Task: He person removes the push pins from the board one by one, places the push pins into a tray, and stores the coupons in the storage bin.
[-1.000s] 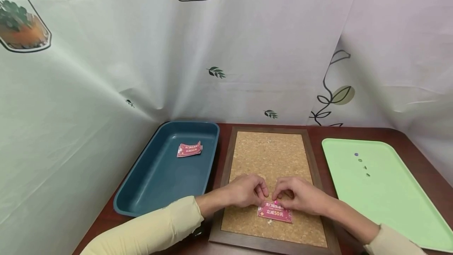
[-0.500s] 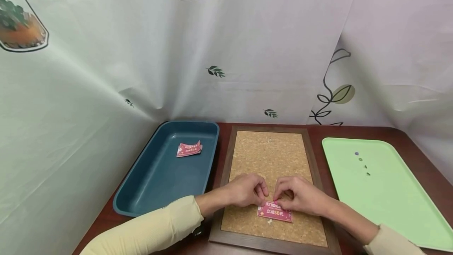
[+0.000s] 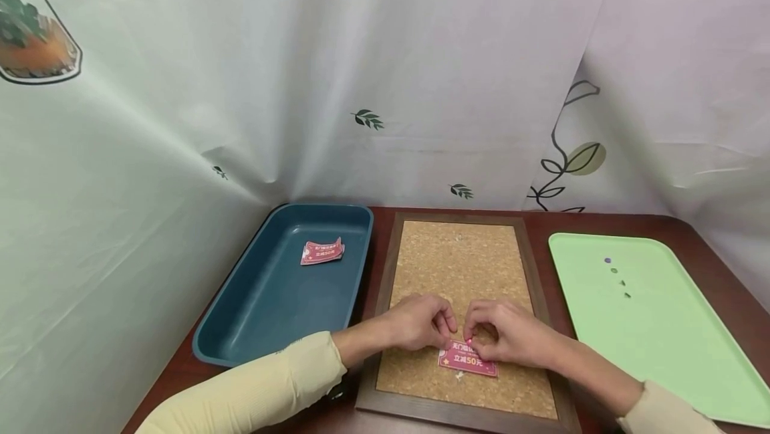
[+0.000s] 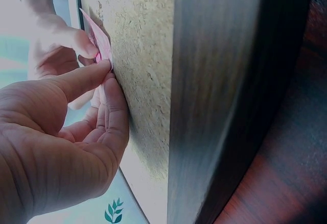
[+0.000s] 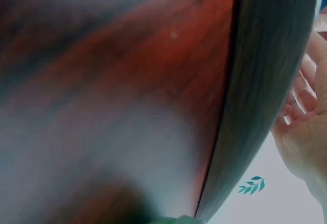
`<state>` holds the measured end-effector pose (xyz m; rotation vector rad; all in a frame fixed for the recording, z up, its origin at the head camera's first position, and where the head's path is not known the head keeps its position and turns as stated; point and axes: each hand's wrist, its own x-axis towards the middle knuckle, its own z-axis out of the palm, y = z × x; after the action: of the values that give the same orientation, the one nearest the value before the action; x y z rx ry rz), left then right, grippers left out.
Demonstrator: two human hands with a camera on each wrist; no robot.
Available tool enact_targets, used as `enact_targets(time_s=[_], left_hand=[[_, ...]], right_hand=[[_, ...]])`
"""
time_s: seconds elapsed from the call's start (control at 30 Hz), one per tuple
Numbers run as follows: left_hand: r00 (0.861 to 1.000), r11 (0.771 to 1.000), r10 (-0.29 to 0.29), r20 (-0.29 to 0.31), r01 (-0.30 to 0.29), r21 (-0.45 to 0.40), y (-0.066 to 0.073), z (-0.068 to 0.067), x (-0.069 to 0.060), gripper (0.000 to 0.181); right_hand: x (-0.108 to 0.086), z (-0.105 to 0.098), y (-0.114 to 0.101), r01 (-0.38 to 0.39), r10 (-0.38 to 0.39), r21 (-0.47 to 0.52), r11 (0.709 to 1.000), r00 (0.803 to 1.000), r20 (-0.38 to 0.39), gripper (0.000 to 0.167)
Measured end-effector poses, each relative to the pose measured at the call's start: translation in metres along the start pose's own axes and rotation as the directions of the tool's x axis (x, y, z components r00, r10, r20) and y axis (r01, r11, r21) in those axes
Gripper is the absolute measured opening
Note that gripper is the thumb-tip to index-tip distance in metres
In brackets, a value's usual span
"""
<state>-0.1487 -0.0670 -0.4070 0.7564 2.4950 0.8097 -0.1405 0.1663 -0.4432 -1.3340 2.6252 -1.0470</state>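
Observation:
A pink printed coupon [image 3: 469,360] lies on the lower part of a wood-framed corkboard [image 3: 457,263]. My left hand [image 3: 421,322] pinches its upper left corner between thumb and index finger. In the left wrist view the coupon [image 4: 99,36] stands slightly off the cork, with the left hand [image 4: 66,132] close to the board. At the coupon's top edge my right hand [image 3: 511,332] pinches a small bright pink pin [image 3: 469,341]. Whether its point is in the cork is hidden. The right wrist view catches only part of the right hand [image 5: 306,117] beyond the frame.
Left of the board sits a deep blue bin [image 3: 271,307] with a small stack of similar coupons [image 3: 321,252]. A light green tray [image 3: 662,340] on the right bears several tiny pieces [image 3: 614,271] in a row. A patterned white sheet [image 3: 481,86] hangs behind the table.

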Motion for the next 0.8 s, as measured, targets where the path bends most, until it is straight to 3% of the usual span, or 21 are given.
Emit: enact_targets(time_s=[0.23, 0.5, 0.8], left_hand=[[1.0, 1.0, -0.003, 0.003, 0.003, 0.0, -0.0003, 0.0, -0.0002, 0.023], [1.0, 1.0, -0.002, -0.002, 0.002, -0.006, -0.0002, 0.0, -0.0011, 0.024], [1.0, 1.0, 0.002, 0.002, -0.002, -0.008, -0.0002, -0.0005, -0.0014, 0.023]], right_hand=[[0.0003, -0.0082, 0.0039, -0.003, -0.006, 0.129, 0.992, 0.997, 0.074, 0.023], [-0.0002, -0.0075, 0.0061, 0.006, -0.017, 0.165, 0.986, 0.998, 0.067, 0.02], [0.0012, -0.0026, 0.0041, 0.069, -0.069, -0.009, 0.998, 0.998, 0.01, 0.03]])
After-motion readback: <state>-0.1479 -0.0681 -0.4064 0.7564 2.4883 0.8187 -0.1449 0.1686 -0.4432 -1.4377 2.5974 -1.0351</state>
